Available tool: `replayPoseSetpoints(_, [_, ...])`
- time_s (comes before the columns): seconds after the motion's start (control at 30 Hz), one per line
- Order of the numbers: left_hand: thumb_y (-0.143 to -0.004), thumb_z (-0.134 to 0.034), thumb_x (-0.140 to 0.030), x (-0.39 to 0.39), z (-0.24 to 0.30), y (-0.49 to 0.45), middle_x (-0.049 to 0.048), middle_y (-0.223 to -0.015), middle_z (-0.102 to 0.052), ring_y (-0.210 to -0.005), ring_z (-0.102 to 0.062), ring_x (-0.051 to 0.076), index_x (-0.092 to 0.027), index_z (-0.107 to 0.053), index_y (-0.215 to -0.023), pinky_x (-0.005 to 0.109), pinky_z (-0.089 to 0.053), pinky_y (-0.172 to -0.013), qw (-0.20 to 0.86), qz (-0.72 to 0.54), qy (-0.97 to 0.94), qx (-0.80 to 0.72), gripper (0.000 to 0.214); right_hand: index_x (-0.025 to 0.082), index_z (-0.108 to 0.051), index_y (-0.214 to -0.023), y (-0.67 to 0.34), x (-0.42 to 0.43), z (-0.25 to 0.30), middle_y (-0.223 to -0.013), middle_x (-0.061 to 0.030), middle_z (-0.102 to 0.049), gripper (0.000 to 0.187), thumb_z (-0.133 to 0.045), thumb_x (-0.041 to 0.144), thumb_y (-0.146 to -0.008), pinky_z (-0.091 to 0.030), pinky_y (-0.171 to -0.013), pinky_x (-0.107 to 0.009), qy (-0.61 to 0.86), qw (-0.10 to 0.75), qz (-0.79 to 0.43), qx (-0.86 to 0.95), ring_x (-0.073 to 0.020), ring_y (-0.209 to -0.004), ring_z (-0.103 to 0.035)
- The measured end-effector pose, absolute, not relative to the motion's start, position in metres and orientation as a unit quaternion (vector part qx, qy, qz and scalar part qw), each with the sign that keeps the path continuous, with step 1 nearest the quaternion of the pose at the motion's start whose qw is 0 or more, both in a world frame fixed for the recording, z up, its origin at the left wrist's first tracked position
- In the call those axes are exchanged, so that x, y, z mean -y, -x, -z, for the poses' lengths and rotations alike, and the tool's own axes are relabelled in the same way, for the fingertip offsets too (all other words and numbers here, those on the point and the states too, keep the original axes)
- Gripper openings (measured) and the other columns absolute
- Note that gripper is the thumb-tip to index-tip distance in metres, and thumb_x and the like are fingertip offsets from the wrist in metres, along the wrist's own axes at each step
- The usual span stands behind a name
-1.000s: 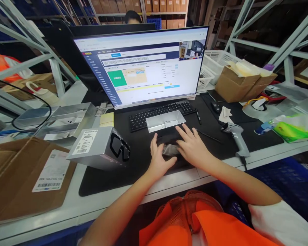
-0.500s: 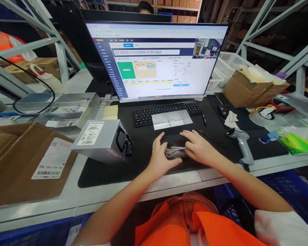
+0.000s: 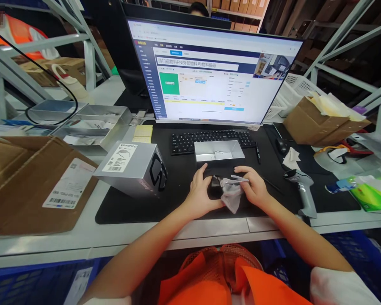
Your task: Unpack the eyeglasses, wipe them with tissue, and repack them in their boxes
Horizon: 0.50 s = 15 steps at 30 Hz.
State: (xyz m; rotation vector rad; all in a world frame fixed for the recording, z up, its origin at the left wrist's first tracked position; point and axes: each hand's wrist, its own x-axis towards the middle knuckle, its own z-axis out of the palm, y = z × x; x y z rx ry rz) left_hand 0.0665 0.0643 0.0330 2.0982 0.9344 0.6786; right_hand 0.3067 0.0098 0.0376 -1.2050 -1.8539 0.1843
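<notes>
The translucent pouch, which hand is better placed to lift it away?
Probably the right: the right hand pinches the translucent pouch at its edge, while the left hand is on the other side, thumb and fingers spread apart.

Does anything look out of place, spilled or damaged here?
No spill or damage stands out. One oddity: the small open silver box overlaps the keyboard in view, partly hiding it; whether they touch, I cannot tell.

The wide, black-framed flat monitor [image 3: 206, 91] glows brightest (its smallest text blurs) against a dim background; edge distortion stretches the angled grey metal rack [image 3: 89, 61].
</notes>
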Motion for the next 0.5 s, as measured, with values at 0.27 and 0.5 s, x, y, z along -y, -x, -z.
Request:
replayPoseSetpoints(0.27, [-0.082, -0.07, -0.057, -0.063, -0.025, -0.069, 0.0184, -0.165, -0.016, -0.15, -0.019, 0.041, -0.017, -0.063, -0.108, 0.065, -0.031, -0.115, 0.34, -0.282, -0.816, -0.373, 0.049, 0.022, -0.064, -0.094, -0.294, -0.021, -0.049, -0.085, -0.0042, -0.066, 0.038, -0.049, 0.056, -0.097, -0.054, -0.074, -0.034, 0.581, 0.543, -0.24, 0.557, -0.0199, -0.077, -0.064])
replayPoseSetpoints(0.5, [-0.088, -0.064, -0.051, -0.062, -0.021, -0.073, 0.0159, -0.164, -0.022, -0.149, -0.023, 0.039, -0.018, -0.066, -0.112, 0.065, -0.031, -0.115, 0.33, -0.303, -0.806, -0.387, 0.041, 0.025, -0.061, -0.086, -0.29, -0.044, -0.06, -0.078, -0.0004, -0.063, 0.041, -0.067, 0.065, -0.079, -0.059, -0.075, -0.037, 0.549, 0.67, -0.296, 0.403, -0.021, -0.075, -0.064])
